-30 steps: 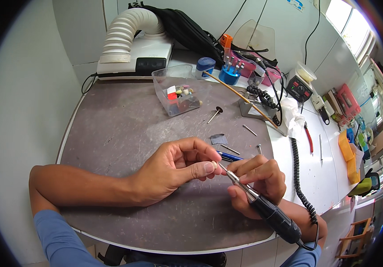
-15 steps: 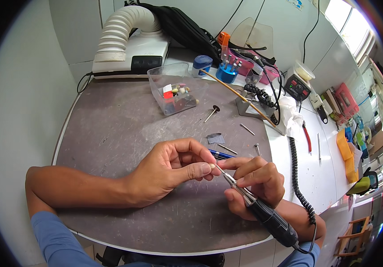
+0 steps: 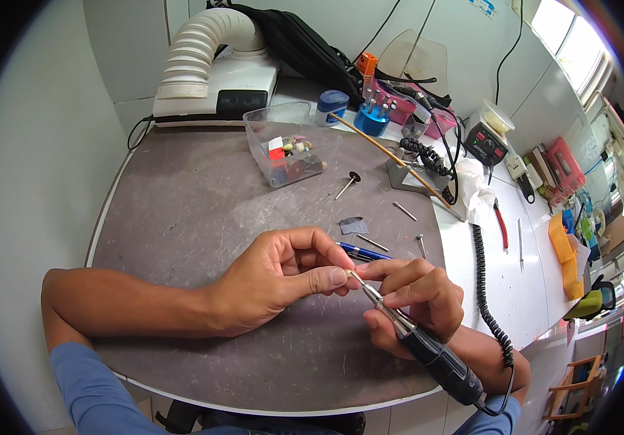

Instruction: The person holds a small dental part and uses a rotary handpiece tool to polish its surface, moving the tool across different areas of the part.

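My left hand (image 3: 272,283) pinches a small cream-coloured piece (image 3: 350,273) between thumb and fingertips. Too little of it shows to tell its exact kind. My right hand (image 3: 424,297) is closed around a rotary handpiece (image 3: 439,361) with a black body and silver nose, slanting up to the left. The tip of its bit meets the small piece or lies right beside it. My right index finger reaches close to the left fingertips. Just beyond both hands lies a blue pen (image 3: 361,251), near a scrap of dark grey sandpaper (image 3: 353,226).
Loose bits (image 3: 405,211) and a disc on a shank (image 3: 354,177) lie beyond my hands. Behind them is a clear box (image 3: 272,170) of polishing tips. A coiled cord (image 3: 483,290) runs down the right side. A wooden stick (image 3: 384,152) rests on a metal stand (image 3: 408,180).
The handpiece's tip has shifted slightly up and left, and the small piece has turned so less of it shows. Both grips are the same.
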A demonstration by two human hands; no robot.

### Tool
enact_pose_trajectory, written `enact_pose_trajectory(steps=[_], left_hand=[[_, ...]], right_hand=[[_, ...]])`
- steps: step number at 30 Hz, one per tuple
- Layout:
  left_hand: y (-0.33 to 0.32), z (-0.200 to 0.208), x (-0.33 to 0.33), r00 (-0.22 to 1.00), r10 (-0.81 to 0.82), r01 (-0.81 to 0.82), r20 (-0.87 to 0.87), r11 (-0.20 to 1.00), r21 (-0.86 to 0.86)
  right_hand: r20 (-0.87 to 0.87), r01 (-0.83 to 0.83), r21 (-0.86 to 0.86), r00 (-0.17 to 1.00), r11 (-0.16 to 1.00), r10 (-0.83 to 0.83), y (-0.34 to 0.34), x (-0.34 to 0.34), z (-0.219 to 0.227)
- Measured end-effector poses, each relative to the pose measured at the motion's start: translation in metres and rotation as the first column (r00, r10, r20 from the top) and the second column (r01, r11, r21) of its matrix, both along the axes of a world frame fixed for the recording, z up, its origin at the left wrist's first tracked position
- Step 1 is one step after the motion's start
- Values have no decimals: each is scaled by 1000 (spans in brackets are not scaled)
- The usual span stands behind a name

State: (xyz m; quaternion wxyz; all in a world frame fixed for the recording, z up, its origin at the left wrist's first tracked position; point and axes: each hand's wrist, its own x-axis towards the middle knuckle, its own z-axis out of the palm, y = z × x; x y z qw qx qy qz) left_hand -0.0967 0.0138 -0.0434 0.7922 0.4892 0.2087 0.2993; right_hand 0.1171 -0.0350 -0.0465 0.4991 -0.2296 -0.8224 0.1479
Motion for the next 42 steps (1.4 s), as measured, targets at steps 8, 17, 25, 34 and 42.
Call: enact_pose_trajectory(steps=[8, 17, 25, 34, 42], left_hand=[[0, -2, 0, 999, 3, -3, 39, 1000, 8], [-1, 5, 0, 999, -10, 10, -48, 1000, 6], [-1, 6, 0, 998, -31, 31, -57, 1000, 3], [0, 7, -2, 996, -66, 66, -68, 998, -1], [3, 4, -2, 991, -113, 114, -64, 993, 5]], right_hand=[[7, 18, 20, 1000, 1000, -19, 1, 1, 0], [-29, 62, 57, 998, 996, -60, 1, -2, 1], [-13, 61, 58, 998, 996, -60, 1, -2, 1], [4, 69, 63, 998, 996, -69, 1, -4, 2], [17, 71, 75, 997, 995, -72, 0, -4, 3]])
